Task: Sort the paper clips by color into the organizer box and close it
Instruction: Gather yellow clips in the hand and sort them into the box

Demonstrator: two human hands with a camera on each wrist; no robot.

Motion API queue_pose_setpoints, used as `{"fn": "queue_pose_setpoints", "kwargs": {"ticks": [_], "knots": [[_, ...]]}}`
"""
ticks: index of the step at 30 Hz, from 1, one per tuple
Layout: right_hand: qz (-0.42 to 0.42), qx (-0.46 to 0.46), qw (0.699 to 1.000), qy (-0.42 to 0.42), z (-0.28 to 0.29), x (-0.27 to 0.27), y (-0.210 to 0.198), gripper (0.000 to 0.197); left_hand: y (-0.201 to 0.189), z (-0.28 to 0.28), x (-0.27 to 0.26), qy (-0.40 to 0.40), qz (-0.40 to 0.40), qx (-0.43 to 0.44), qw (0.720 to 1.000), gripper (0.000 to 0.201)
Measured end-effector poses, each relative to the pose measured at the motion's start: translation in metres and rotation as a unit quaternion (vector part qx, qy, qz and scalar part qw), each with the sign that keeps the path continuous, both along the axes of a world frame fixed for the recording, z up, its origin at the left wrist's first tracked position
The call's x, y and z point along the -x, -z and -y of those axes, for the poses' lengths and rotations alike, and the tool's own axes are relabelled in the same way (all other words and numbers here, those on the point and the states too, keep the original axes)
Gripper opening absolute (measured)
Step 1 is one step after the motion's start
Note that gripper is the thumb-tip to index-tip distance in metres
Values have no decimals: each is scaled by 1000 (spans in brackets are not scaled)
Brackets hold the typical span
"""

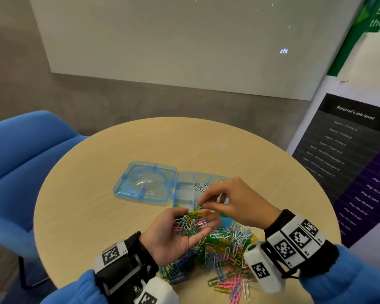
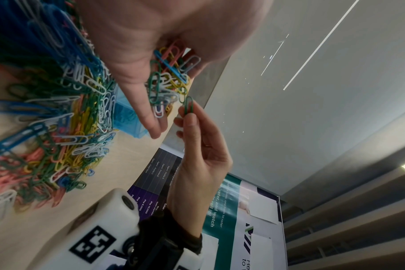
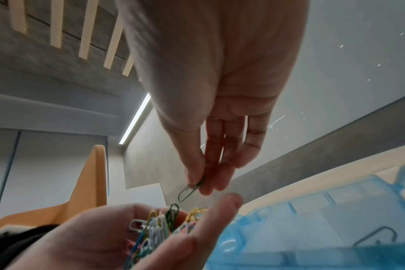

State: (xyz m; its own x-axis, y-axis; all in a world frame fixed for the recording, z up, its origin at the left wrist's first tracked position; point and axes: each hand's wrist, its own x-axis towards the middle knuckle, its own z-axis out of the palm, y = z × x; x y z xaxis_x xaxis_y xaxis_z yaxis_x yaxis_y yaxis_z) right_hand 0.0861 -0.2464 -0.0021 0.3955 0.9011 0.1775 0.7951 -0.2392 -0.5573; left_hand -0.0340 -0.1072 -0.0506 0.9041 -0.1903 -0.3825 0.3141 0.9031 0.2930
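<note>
Head view first: nearest the person, a loose heap of paper clips [image 1: 224, 255] covers the table [image 1: 79, 207]. Just above it the left hand [image 1: 180, 233] is cupped palm-up around a mixed handful of clips [image 1: 190, 223]. Over its fingertips the right hand [image 1: 235, 201] pinches one green clip [image 2: 188, 106] between thumb and finger. Beyond sits the blue organizer box [image 1: 198, 189], lid [image 1: 144, 182] lying open, white clips [image 1: 201, 186] in one compartment. Risk, I'd say: clips hook together, so a snagged neighbour could ride along into the wrong compartment, or the cupped handful could spill.
</note>
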Motion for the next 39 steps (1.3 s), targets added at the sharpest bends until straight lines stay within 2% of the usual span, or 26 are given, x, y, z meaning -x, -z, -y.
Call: {"fn": "queue_pose_setpoints", "kwargs": {"ticks": [3,8,13,18,26,28,31,34,36,39], "knots": [[11,-13,1000,25,5,-2,-2,10,0,-1,0,2,-5,0,1000,47],[23,-34,992,119,19,-19,-1,10,2,-2,0,7,-5,-6,1000,45],[13,20,998,55,18,-8,8,8,2,-1,0,5,-4,-11,1000,46],[46,51,996,54,10,-6,19,4,-1,-1,0,9,-3,-27,1000,44],[-2,19,998,56,15,-6,11,3,2,-3,-1,0,-10,-14,1000,48],[-2,2,997,82,17,-9,9,4,3,-4,-2,0,-14,-20,1000,48],[36,-12,983,179,19,-21,9,6,3,-4,-2,-4,-19,-24,1000,46],[65,29,971,228,19,-28,13,6,3,-4,-2,-3,-22,-26,999,46],[58,21,981,182,14,-21,13,5,3,-5,-2,1,-24,-34,999,46],[19,4,998,66,3,-2,9,10,2,-3,-2,0,-25,-38,999,46]]}}
